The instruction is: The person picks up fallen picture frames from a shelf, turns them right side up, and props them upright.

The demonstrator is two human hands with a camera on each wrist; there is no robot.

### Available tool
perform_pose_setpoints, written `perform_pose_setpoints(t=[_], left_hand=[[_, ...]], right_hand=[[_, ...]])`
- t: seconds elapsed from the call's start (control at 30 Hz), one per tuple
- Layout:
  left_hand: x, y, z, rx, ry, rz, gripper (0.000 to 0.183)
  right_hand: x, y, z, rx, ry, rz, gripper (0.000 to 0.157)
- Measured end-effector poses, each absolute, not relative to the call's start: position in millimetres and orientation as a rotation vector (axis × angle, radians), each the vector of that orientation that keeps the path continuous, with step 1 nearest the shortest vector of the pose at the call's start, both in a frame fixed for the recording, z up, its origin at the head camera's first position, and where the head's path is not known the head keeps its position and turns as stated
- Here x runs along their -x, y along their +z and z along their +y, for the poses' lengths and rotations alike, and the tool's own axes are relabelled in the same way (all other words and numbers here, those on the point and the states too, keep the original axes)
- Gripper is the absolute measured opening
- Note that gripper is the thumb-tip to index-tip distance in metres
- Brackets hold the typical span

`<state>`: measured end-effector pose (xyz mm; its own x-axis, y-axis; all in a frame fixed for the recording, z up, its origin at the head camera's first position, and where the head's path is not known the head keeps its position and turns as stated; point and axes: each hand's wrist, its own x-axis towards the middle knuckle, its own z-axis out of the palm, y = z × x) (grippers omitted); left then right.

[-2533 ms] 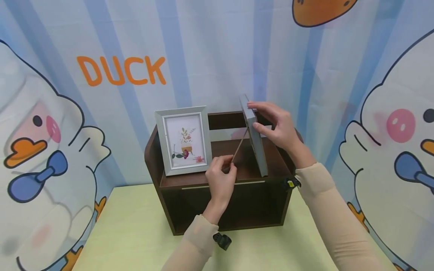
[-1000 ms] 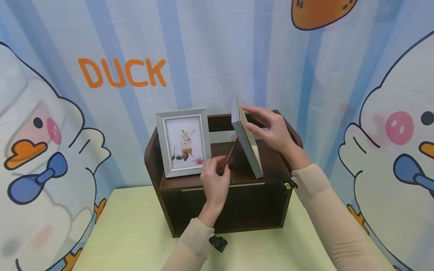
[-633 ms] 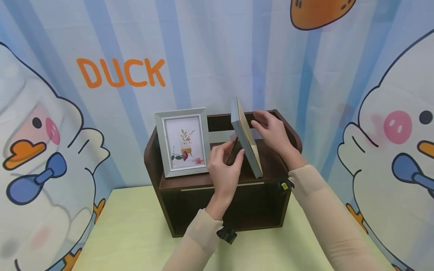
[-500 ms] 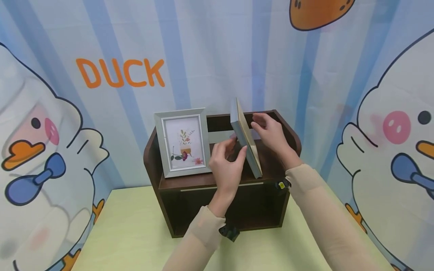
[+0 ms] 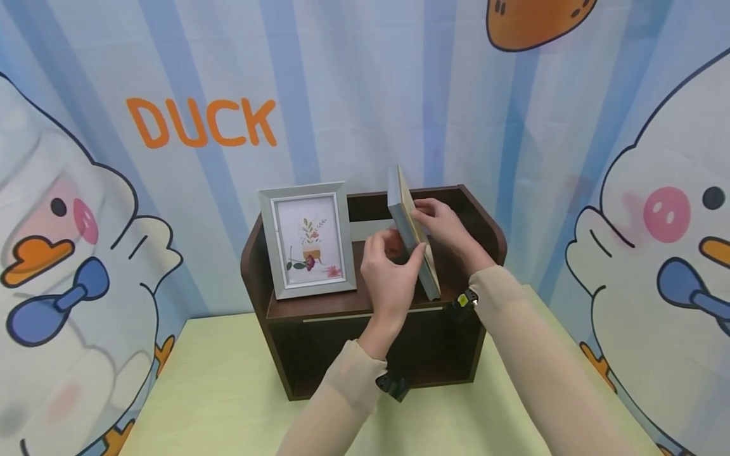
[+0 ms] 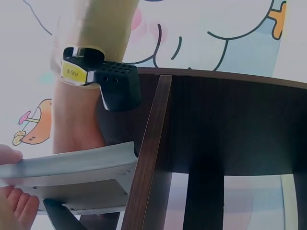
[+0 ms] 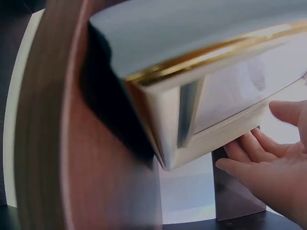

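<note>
On the top shelf of the dark brown cabinet, a grey-blue picture frame [image 5: 419,247] stands edge-on, tilted, its front facing right. My left hand [image 5: 390,272] grips it, thumb on the near edge and fingers curled behind the left side. The left wrist view shows this thumb and fingers either side of the frame [image 6: 86,165], with a dark support leg [image 6: 62,215] below. My right hand [image 5: 445,228] has its fingertips at the frame's right face; in the right wrist view its thumb and fingers are spread by the frame's pale border [image 7: 216,139].
A second frame [image 5: 308,240], silver-grey with a plant print, stands upright at the left of the shelf. The cabinet [image 5: 259,285] has raised sides and an open lower compartment. It stands on a pale green table [image 5: 222,367] before a duck-print curtain [image 5: 365,95].
The frame has turned so its front faces further right. My left hand has moved from its support leg up to its edge; my right hand left its top edge and came lower.
</note>
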<state>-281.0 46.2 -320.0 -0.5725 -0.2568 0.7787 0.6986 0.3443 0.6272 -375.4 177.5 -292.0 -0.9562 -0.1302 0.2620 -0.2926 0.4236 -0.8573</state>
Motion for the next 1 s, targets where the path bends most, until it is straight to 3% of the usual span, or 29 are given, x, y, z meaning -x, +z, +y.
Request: perform_pose_setpoints(t=[0.33,1.0], left_hand=[[282,-320,45,0.399,-1.383,-1.724,0.031],[290,-329,19,0.381,-1.422,-1.705,0.025]], right_hand=[[377,-293,177,-0.396,1.802,-2.522,0.056],[376,-301,188,-0.333,1.643,-2.478,0.045]])
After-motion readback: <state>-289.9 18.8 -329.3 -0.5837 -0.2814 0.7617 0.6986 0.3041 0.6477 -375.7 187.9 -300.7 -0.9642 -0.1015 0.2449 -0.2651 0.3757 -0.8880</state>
